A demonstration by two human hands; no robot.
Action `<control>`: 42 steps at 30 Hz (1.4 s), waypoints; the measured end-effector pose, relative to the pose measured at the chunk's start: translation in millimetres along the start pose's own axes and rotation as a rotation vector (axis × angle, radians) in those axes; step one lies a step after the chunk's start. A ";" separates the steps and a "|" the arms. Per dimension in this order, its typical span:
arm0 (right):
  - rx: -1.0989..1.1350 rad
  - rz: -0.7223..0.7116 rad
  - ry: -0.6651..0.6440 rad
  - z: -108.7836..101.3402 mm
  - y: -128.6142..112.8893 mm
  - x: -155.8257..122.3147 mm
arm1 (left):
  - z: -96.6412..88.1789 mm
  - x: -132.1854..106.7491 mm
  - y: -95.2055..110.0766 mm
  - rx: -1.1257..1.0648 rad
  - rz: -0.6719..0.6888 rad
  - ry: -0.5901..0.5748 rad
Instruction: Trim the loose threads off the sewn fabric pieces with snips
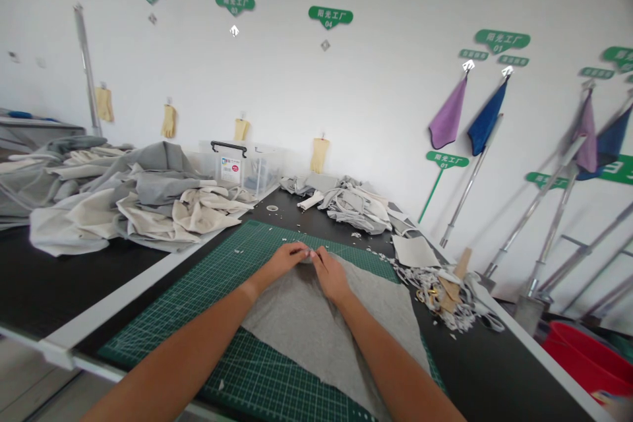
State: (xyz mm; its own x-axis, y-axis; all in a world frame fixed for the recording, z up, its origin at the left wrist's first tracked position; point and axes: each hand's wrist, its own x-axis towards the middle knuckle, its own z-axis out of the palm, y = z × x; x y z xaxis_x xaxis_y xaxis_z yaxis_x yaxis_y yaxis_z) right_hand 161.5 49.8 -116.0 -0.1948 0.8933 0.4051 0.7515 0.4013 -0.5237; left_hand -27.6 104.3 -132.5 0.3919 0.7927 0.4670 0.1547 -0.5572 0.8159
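Observation:
A piece of grey fabric (297,316) lies over a green gridded cutting mat (188,310) in front of me. At its far edge my left hand (287,260) pinches the cloth between thumb and fingers. Right beside it, my right hand (329,275) grips the same edge, and the fingertips of both hands nearly meet. Between them the fabric is bunched and slightly lifted, with folds running toward me. My forearms cover part of the cloth and mat.
Grey and cream fabric (148,198) is heaped at left, beside a clear storage box (267,168). More grey cloth (356,204) lies behind the mat. Scraps and strips (445,297) sit at right, near a roll of tape (271,208). A red bucket (588,356) stands beyond the table's right edge.

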 end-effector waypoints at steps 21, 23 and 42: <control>0.023 0.010 -0.022 0.5 0.6 0.6 | 1.0 -2.0 10.4 -0.069 0.001 0.039; 0.027 0.013 -0.027 -0.2 0.2 0.6 | 0.6 -2.3 10.7 -0.074 0.001 0.033; 0.008 -0.024 -0.050 -1.8 -0.1 1.0 | -0.6 -1.8 9.9 -0.037 -0.044 0.018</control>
State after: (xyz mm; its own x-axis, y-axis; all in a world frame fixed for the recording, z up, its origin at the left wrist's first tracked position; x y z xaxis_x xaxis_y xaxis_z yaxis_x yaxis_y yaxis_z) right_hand 162.4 50.3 -114.2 -0.2443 0.8921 0.3802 0.7413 0.4246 -0.5198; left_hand -27.3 97.5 -125.1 0.3692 0.8207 0.4360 0.1378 -0.5123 0.8477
